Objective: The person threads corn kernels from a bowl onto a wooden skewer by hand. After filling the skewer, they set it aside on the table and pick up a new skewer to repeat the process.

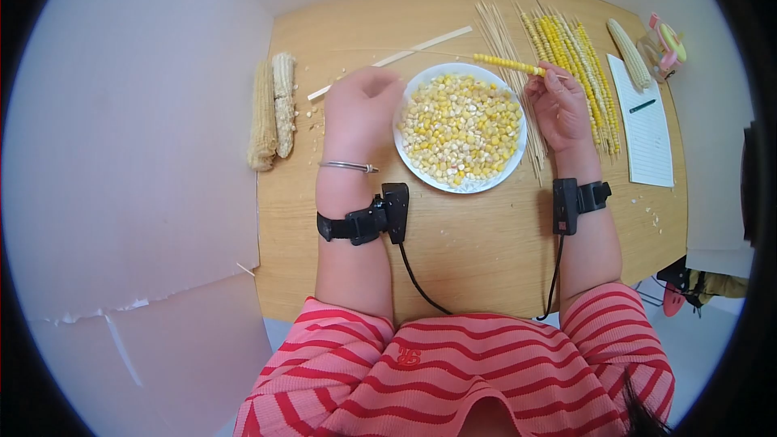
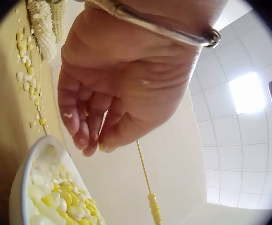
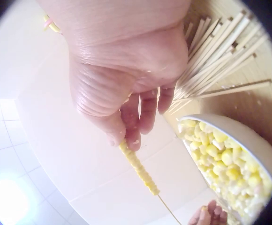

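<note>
My right hand (image 1: 560, 109) pinches one end of a thin skewer threaded with a row of yellow corn kernels (image 1: 506, 63), its bare length running left past the bowl. Thumb and fingertips of the right hand (image 3: 126, 84) meet at the end of the kernel row (image 3: 139, 169). Left of the bowl, my left hand (image 1: 363, 109) is bent at the wrist; its fingers (image 2: 86, 126) curve toward the thumb, a small yellow kernel at the thumb's tip. The bare skewer (image 2: 143, 164) passes behind this hand. Between the hands stands a white bowl (image 1: 400, 146) of loose kernels.
Bare cobs (image 1: 263, 117) lie at the far left, and a flat wooden strip (image 1: 396, 57) behind the bowl. Bare skewers (image 1: 506, 40) and several filled ones (image 1: 579, 65) lie at the right, beside a lined sheet (image 1: 643, 133) with a pen, another cob (image 1: 629, 53) and a jar.
</note>
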`<state>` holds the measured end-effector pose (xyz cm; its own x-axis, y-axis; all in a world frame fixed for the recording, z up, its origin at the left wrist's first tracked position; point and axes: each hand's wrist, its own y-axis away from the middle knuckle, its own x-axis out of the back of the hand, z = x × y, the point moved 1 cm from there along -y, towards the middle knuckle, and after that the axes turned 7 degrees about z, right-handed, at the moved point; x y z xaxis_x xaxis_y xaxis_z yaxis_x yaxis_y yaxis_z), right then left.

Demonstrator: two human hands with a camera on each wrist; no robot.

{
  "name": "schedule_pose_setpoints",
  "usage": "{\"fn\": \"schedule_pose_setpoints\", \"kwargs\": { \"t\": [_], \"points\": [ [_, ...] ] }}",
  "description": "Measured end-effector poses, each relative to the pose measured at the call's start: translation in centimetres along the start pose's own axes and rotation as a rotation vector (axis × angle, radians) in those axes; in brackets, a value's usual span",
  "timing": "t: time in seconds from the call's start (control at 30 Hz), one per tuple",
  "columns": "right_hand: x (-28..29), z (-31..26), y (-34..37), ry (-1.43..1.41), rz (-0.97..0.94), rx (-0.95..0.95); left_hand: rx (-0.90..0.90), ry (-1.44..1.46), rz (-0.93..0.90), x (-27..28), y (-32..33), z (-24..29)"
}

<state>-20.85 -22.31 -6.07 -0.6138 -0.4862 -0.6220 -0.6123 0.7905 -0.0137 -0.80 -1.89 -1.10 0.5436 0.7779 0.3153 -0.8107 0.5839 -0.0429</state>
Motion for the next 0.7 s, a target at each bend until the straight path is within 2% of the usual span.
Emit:
{"fn": "schedule_pose_setpoints", "kwargs": {
  "t": [0.03,0.17,0.23,0.43,0.7],
  "points": [
    [0.0,0.0,0.0,0.001,-0.003,0.0,0.018,0.147,0.094,0.1,-0.1,0.1],
    [0.0,0.0,0.0,-0.001,0.035,0.002,0.061,0.319,0.183,0.7,-0.1,0.7],
    [0.0,0.0,0.0,0.003,0.016,0.007,0.1,0.559,0.223,1.0,-0.3,0.1],
    [-0.1,-0.1,0.1,0.011,0.038,0.005,0.15,0.675,0.307,1.3,-0.4,0.3],
    [0.1,0.1,0.0,0.015,0.018,0.011,0.139,0.727,0.311,1.3,-0.5,0.0]
  ]
}}
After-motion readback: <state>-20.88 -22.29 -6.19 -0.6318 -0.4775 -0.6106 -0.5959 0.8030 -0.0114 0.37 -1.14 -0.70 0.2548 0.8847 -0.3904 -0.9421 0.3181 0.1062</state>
